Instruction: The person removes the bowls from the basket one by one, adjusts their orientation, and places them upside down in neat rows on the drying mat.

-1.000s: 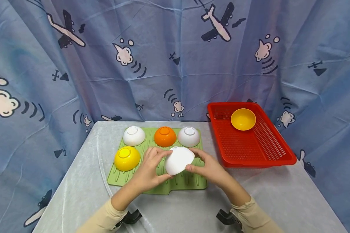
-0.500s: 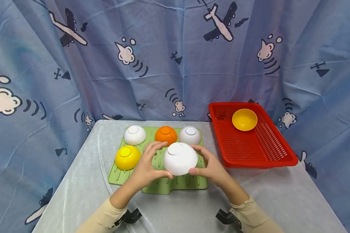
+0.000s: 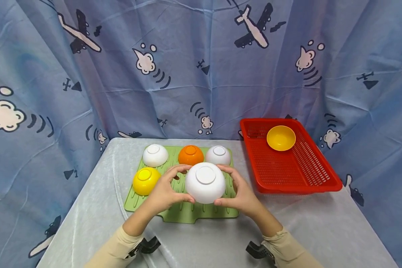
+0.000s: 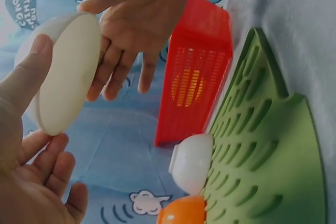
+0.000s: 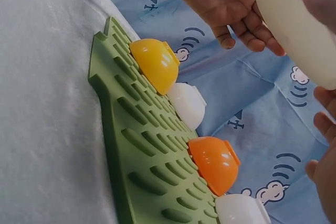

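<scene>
A white bowl (image 3: 206, 184), turned bottom up, is held in the air above the green drying mat (image 3: 187, 214). My left hand (image 3: 165, 190) grips its left side, thumb low and fingers at the top. On the opposite side my right hand (image 3: 239, 191) pinches it the same way. The left wrist view shows the hollow underside of the white bowl (image 4: 71, 72) between thumb and fingers. Upside down on the mat sit a yellow bowl (image 3: 146, 181) near my left hand, and behind it a white bowl (image 3: 155, 155), an orange bowl (image 3: 191, 155) and another white bowl (image 3: 218, 155).
A red perforated basket (image 3: 278, 175) stands at the right of the grey-covered table (image 3: 97, 208), with one yellow bowl (image 3: 281, 138) right side up inside. A blue curtain (image 3: 174, 74) with airplane prints hangs behind the table.
The held white bowl has been turned from tilted sideways, its inside showing, to bottom up with its foot facing the head camera. Both hands have shifted slightly with it.
</scene>
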### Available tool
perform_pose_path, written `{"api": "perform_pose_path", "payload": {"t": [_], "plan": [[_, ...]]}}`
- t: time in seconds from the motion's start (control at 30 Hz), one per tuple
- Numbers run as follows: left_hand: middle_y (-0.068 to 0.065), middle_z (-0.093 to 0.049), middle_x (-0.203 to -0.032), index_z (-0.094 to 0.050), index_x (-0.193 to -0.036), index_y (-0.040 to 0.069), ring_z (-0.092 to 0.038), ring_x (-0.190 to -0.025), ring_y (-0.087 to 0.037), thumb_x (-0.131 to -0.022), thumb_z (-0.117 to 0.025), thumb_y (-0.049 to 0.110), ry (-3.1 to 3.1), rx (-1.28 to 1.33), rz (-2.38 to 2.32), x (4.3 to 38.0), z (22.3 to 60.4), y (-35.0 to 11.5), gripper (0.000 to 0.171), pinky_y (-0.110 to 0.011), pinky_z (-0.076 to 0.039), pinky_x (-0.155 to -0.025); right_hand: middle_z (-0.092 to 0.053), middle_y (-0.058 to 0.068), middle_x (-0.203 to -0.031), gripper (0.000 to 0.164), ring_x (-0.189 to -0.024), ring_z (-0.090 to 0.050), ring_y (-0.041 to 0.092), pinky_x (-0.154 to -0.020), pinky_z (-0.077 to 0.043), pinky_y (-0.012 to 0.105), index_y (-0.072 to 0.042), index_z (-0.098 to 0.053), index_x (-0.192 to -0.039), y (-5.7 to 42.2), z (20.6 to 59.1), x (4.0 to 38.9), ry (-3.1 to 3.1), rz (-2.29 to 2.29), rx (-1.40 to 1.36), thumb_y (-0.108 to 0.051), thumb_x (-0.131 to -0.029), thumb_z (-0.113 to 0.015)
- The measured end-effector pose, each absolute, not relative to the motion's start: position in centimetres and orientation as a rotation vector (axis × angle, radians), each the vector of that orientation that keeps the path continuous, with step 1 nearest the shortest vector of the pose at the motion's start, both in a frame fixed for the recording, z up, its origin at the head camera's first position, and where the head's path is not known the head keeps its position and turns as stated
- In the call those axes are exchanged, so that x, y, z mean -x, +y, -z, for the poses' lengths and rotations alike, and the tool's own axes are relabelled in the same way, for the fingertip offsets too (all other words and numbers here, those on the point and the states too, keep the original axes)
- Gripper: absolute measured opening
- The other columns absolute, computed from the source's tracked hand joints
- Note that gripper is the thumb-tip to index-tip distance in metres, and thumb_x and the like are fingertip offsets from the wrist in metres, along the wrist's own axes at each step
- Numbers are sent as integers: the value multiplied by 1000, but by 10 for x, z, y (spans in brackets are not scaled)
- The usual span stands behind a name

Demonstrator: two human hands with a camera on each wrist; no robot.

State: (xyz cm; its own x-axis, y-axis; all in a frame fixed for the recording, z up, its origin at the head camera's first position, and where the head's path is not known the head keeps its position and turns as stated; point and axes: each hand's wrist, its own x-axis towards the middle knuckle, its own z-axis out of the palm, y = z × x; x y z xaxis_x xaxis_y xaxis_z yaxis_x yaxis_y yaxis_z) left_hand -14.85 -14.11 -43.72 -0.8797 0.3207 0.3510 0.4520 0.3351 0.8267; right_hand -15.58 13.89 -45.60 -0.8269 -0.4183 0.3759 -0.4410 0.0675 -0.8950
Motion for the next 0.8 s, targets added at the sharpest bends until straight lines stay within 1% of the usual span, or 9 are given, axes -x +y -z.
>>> {"api": "perform_pose_path", "payload": {"t": [0.1, 0.17, 0.3, 0.37, 0.5, 0.57, 0.67, 0.8], "plan": [[5, -63, -130, -61, -138, 22, -54, -119, -18, -57, -101, 24, -2465, 765, 1507, 151, 437, -146, 91, -38, -46, -94, -50, 4, -150, 95, -145, -37, 20, -120, -25, 57, -18, -49, -147, 137, 455, 157, -2335, -1750, -924, -11, -65, -98], [6, -63, -131, -61, -138, 23, -54, -118, -16, -56, -101, 23, -2476, 779, 1453, 150, 437, -151, 91, -38, -47, -94, -51, 3, -149, 96, -143, -39, 21, -117, -27, 62, -19, -51, -146, 134, 455, 157, -2363, -1627, -931, -19, -64, -100], [6, -61, -132, -60, -138, 24, -54, -119, -15, -56, -102, 28, -2519, 791, 1374, 149, 441, -161, 92, -39, -48, -93, -52, 3, -148, 98, -140, -42, 23, -114, -32, 63, -20, -51, -147, 127, 458, 156, -2407, -1513, -933, -27, -63, -100], [7, -61, -133, -60, -138, 25, -54, -120, -17, -58, -101, 32, -2551, 795, 1357, 152, 443, -165, 91, -40, -48, -94, -51, 1, -148, 98, -140, -43, 23, -114, -32, 62, -19, -50, -148, 123, 461, 156, -2437, -1511, -909, -28, -64, -100], [6, -60, -138, -59, -140, 25, -53, -122, -22, -62, -98, 39, -2634, 811, 1326, 165, 445, -174, 88, -48, -48, -99, -51, 0, -149, 98, -141, -43, 24, -114, -33, 63, -19, -50, -148, 112, 467, 162, -2507, -1491, -814, -27, -64, -100], [5, -60, -139, -58, -141, 25, -52, -124, -23, -64, -97, 39, -2686, 823, 1298, 176, 445, -180, 88, -52, -47, -102, -51, 2, -148, 97, -141, -42, 26, -114, -34, 64, -19, -51, -147, 105, 470, 169, -2541, -1467, -762, -26, -63, -100], [4, -60, -141, -57, -143, 23, -51, -128, -24, -66, -97, 38, -2770, 858, 1247, 195, 444, -187, 88, -53, -44, -107, -49, 8, -149, 96, -142, -39, 31, -114, -32, 65, -16, -52, -145, 94, 477, 179, -2586, -1455, -691, -24, -62, -100], [-1, -58, -143, -58, -143, 20, -50, -130, -27, -68, -96, 39, -2853, 934, 1174, 219, 445, -197, 86, -56, -41, -110, -46, 13, -151, 96, -143, -37, 32, -115, -32, 62, -12, -52, -145, 81, 489, 191, -2647, -1464, -597, -26, -64, -99]]}}
